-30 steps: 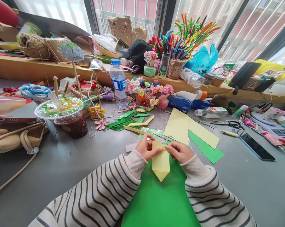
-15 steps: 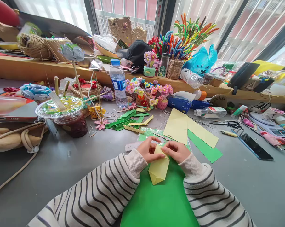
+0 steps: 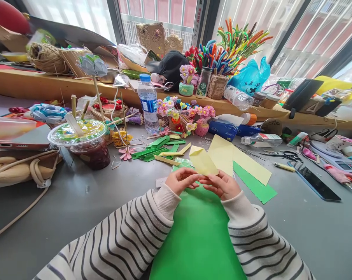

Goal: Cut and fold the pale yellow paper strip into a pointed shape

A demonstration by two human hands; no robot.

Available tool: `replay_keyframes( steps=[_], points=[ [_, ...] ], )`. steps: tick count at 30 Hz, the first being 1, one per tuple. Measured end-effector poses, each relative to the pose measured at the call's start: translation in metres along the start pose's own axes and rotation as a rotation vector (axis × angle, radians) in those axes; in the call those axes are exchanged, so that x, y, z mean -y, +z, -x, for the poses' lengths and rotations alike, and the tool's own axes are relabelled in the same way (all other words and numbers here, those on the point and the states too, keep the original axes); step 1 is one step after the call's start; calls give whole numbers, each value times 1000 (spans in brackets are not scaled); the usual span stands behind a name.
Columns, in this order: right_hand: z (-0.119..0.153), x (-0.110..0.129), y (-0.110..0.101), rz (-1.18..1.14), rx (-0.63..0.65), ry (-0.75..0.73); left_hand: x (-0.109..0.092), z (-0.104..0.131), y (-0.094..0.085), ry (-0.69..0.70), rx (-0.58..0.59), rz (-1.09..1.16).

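A folded piece of pale yellow paper (image 3: 203, 161) is held up between my hands, its free end tilted away from me. My left hand (image 3: 183, 180) pinches its near edge with thumb and fingers. On the right side of that edge, my right hand (image 3: 222, 184) grips it the same way. Below both hands lies a large green sheet (image 3: 197, 237). Just beyond the paper are flat yellow sheets (image 3: 251, 165) and a green strip (image 3: 254, 182). Folded green paper strips (image 3: 155, 151) lie in a pile to the left.
A cup of dark drink (image 3: 88, 151) stands at left, near a water bottle (image 3: 148, 105). Scissors (image 3: 283, 155) and a phone (image 3: 317, 181) lie at right. Craft flowers (image 3: 184, 114) and a blue tissue pack (image 3: 222, 129) line the back, below a crowded wooden ledge (image 3: 170, 97).
The folded yellow paper has been flipped: it hung towards me below my fingers and now points up and away. My hands have shifted to its near edge.
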State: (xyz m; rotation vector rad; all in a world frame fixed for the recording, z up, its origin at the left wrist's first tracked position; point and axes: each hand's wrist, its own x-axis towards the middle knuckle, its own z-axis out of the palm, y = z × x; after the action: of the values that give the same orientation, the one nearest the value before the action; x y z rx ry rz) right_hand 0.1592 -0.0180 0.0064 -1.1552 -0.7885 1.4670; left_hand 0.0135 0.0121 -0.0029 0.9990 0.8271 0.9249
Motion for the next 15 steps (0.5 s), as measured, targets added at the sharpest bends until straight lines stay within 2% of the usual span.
replay_keyframes(
  steps=[5,10,15],
  points=[
    [0,-9,5,69,3,-11,3,-1,-1,22,-34,2],
    [0,-11,7,121,33,-27,1,-1,-3,24,3,-8],
    [-2,-8,1,298,35,-78,2,0,-2,81,-75,-46]
  ],
)
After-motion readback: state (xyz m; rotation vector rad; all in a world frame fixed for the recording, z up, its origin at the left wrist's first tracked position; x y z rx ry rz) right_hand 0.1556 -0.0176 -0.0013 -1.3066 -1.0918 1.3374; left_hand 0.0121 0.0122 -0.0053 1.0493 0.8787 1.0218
